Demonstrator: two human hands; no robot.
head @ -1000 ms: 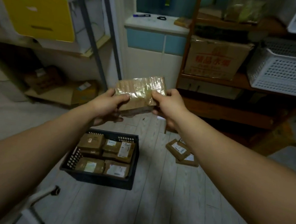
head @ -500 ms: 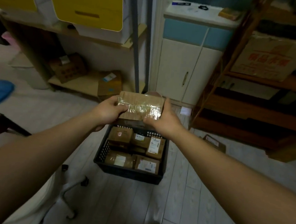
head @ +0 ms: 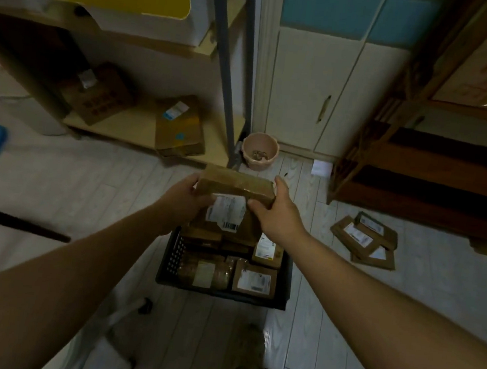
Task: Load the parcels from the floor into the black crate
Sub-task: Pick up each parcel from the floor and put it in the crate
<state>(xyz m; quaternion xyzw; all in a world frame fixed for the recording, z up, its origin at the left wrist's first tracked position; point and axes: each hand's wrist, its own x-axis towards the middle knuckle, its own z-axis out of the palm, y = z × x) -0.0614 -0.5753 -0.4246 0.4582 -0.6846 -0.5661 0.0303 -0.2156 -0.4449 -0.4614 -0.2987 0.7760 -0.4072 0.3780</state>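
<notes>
Head view: the left hand (head: 182,200) and right hand (head: 275,214) both clasp one parcel (head: 233,196) — label facing the camera — over the crate's (head: 220,293) far end. Placing seems in hand; next, lower it onto the parcels inside, then fetch the floor parcels (head: 364,240).

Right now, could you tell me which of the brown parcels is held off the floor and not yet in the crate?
The parcel gripped between the left hand and right hand above the black crate; the others lie inside it or on the floor.
</notes>
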